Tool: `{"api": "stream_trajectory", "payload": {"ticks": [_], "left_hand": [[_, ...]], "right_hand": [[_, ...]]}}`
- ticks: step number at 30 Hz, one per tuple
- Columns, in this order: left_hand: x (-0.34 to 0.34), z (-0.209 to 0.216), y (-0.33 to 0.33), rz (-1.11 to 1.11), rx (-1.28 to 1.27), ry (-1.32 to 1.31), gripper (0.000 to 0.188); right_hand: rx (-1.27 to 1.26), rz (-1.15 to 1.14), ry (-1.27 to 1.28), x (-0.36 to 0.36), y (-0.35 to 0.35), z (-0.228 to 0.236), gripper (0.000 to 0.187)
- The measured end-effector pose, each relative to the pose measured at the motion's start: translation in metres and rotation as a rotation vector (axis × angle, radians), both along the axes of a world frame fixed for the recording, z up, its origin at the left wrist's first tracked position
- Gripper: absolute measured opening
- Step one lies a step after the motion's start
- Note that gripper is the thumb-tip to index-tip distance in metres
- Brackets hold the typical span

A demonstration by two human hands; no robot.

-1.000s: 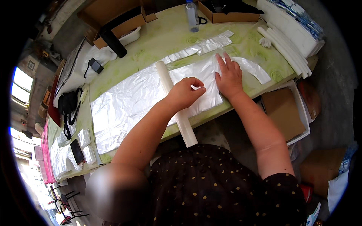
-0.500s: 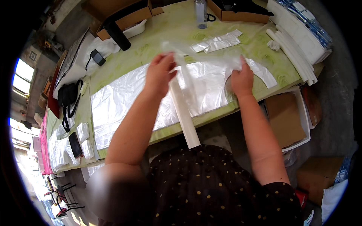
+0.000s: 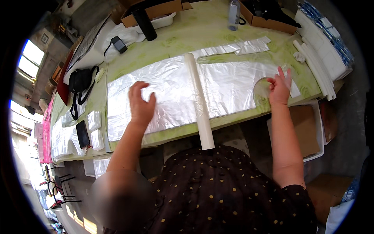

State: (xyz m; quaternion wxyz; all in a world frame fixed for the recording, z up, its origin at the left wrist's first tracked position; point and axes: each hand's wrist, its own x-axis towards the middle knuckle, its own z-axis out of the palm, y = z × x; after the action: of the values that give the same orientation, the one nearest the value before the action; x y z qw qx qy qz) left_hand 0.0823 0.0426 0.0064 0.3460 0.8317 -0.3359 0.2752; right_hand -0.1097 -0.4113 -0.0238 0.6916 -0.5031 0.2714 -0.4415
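Head view: a long white roll lies across the clear plastic sheet, its near end jutting past the near edge of the green surface. The left hand presses flat on the sheet left of the roll, fingers spread apart. The right hand rests at the sheet's right end near the right edge, fingers apart. Farther back stand a black cylinder and a clear bottle.
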Motion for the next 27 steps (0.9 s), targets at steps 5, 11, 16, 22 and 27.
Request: {"api": "stream_trajectory", "payload": {"ticks": [5, 11, 16, 22, 27], "left_hand": [[-0.037, -0.002, -0.06, -0.353, 0.135, 0.24, 0.046], [-0.06, -0.029, -0.069, -0.209, 0.506, 0.281, 0.057], [-0.057, -0.019, -0.069, -0.213, 0.557, 0.298, 0.058], [-0.012, 0.02, -0.07, -0.223, 0.328, 0.366, 0.04], [-0.012, 0.012, -0.083, -0.607, 0.229, 0.039, 0.024]], "right_hand": [[0.404, -0.085, -0.282, -0.032, -0.018, 0.009, 0.086], [0.105, 0.195, -0.039, -0.047, 0.064, 0.01, 0.041], [-0.753, 0.566, 0.14, -0.02, 0.181, 0.01, 0.041], [-1.305, 0.707, 0.176, 0.007, 0.23, 0.029, 0.022], [-1.345, 0.723, 0.239, 0.011, 0.235, 0.039, 0.022]]}}
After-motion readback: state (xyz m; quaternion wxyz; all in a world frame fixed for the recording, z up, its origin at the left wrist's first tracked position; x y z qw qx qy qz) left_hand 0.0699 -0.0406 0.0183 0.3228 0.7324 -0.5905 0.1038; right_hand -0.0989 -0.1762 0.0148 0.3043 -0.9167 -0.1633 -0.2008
